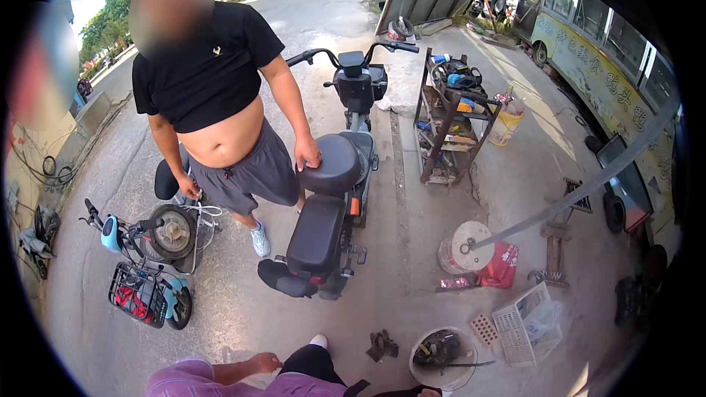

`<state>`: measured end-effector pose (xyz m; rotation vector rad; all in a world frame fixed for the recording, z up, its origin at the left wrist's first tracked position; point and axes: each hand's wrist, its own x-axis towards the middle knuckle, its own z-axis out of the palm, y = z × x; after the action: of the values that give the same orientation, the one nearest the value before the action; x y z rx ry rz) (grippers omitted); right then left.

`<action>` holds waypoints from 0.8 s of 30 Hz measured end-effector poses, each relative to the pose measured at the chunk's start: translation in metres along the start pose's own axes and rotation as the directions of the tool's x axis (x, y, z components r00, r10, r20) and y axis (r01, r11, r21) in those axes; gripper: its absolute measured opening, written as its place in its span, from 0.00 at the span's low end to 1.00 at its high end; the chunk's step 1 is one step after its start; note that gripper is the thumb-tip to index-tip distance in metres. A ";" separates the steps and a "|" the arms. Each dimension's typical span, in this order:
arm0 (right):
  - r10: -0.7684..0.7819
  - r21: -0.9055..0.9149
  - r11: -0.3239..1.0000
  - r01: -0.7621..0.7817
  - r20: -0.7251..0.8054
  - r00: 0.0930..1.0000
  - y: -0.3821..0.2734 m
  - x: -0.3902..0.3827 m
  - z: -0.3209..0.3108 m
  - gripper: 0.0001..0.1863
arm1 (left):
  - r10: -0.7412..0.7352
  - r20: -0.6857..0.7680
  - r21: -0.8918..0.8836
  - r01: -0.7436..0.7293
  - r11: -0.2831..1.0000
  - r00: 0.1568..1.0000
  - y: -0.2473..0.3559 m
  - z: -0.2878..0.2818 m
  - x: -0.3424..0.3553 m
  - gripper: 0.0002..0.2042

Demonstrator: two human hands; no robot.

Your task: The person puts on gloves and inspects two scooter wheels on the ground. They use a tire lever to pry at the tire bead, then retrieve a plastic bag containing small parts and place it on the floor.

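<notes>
Left hand (265, 362) relaxed, nothing visibly held; right hand (429, 392) cropped, grip cannot be told; bucket (435, 380) just beside it, presumably placed to keep parts (441, 349) within reach

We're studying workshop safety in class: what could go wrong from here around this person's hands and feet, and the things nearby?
1. The dark rod juts past the rim of the white bucket, so a knock might swing it toward the nearby right hand.
2. The crumpled dark item on the ground between the white shoe and the bucket could catch a foot.
3. Items heaped atop the rack might slide off if bumped.
</notes>
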<state>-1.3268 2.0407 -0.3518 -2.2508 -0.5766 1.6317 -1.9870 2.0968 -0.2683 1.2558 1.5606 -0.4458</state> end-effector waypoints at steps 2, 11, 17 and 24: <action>-0.505 -0.405 0.782 0.474 0.035 0.862 0.074 -0.024 0.040 0.11 | 0.192 0.132 -0.176 -0.167 0.970 0.972 0.002 -0.001 -0.005 0.20; -0.279 -0.254 0.917 0.308 0.146 0.949 0.047 -0.139 0.276 0.13 | 0.326 0.119 0.165 -0.342 0.925 0.938 -0.024 -0.087 -0.047 0.18; -0.484 -0.191 0.845 0.499 0.121 0.867 0.103 -0.192 0.389 0.12 | 0.248 0.376 0.107 -0.308 0.945 0.893 -0.048 -0.127 -0.074 0.14; -0.205 0.209 0.968 0.137 0.346 0.916 0.058 -0.292 0.418 0.11 | 0.065 0.685 -0.313 0.212 0.926 0.725 -0.114 -0.165 -0.174 0.06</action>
<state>-1.7964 1.8510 -0.2654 -1.7247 -0.6627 1.9368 -2.1809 2.0976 -0.0869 0.6085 0.9788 -0.5579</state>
